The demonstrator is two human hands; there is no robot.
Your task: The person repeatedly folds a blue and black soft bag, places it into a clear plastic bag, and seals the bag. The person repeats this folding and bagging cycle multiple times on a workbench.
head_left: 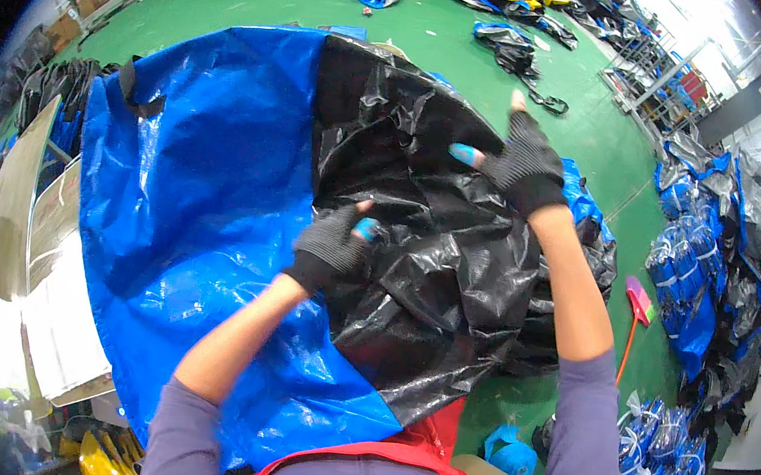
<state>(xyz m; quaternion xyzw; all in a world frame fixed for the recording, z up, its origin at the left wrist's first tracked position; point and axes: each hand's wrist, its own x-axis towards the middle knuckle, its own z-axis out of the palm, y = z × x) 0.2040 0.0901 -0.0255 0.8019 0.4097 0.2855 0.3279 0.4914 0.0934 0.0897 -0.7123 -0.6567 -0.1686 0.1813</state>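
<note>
A large woven plastic sheet is spread in front of me, with a glossy blue part (212, 141) on the left and a wrinkled black part (432, 282) on the right. My left hand (332, 246), in a grey-and-black glove with bare fingertips, is over the seam between the two colours. Its thumb and a finger are apart, with nothing seen between them. My right hand (524, 165), gloved alike, is over the far right edge of the black part, fingers spread. Both hands have blue wrapping on a digit. A black strap (129, 83) is on the blue part's far left corner.
Tied blue bundles (686, 265) are stacked at the right, beside a pink-headed broom (638, 302). Pale panels (53, 273) stand at the left. Crumpled black and blue sheets (508, 49) lie on the green floor (267, 0). A blue roll (511, 453) is close to my right elbow.
</note>
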